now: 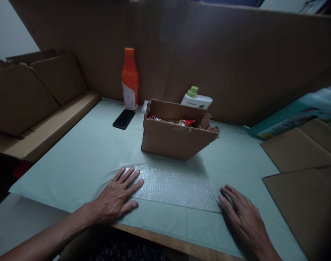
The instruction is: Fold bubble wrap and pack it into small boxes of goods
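A strip of bubble wrap (pixel 176 188) lies flat on the pale green cloth near the table's front edge. My left hand (pixel 118 195) is spread palm down over its left end, fingers stretched out. At the strip's right end rests my right hand (pixel 243 215), its fingers loosely bent and the thumb a little apart from them. The fingertips are close to the wrap's edge, and I cannot tell whether they touch it. Behind the wrap stands an open cardboard box (pixel 168 139) with shiny red and silver packets (pixel 186 122) inside.
An orange bottle (pixel 130 79) and a black phone (pixel 123 119) are at the back left. A white bottle with a green cap (pixel 196 99) is behind the box. Cardboard pieces (pixel 304 148) and a teal container (pixel 287 112) line the right; cartons (pixel 21 98) stand left.
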Demonstrator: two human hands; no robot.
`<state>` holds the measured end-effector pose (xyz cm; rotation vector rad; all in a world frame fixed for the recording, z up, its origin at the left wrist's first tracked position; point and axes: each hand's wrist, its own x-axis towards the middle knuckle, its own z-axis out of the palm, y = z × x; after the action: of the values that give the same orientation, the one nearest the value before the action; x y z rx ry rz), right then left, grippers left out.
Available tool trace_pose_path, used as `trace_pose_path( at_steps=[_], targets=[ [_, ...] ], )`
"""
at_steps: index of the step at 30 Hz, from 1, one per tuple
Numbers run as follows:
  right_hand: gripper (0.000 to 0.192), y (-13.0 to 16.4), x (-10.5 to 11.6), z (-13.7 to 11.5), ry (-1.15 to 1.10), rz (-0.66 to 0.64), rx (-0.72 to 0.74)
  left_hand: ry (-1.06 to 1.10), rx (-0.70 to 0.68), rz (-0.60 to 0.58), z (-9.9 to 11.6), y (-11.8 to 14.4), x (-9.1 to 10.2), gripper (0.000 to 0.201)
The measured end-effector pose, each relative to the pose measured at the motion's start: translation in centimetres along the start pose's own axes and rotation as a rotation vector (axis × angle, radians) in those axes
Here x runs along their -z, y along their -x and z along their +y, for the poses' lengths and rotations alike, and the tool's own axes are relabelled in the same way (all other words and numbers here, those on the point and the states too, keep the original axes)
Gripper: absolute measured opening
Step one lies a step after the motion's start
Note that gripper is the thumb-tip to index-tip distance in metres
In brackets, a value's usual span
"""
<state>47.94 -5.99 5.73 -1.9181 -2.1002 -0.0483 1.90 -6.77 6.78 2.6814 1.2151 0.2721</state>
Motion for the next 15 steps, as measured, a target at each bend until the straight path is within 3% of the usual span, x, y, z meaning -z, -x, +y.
trace_pose_path(
  at_steps=[7,11,15],
  targets=[
    [0.037,-2.1,-0.3,-4.6,-0.228,0.02,-0.051,-0.083,-0.029,-0.002,-0.3,-0.2,-0.2,0.065],
    [0.034,-2.0,2.0,-6.5,-0.536,-0.003,-0.204,-0.083,0.026,0.033,0.2,-0.3,0.1,0.064],
    [0.065,-1.9,5.6,-9.6,-0.847,-0.088,-0.273,-0.025,0.042,0.12,1.5,-0.4,0.8,0.057]
  ],
)
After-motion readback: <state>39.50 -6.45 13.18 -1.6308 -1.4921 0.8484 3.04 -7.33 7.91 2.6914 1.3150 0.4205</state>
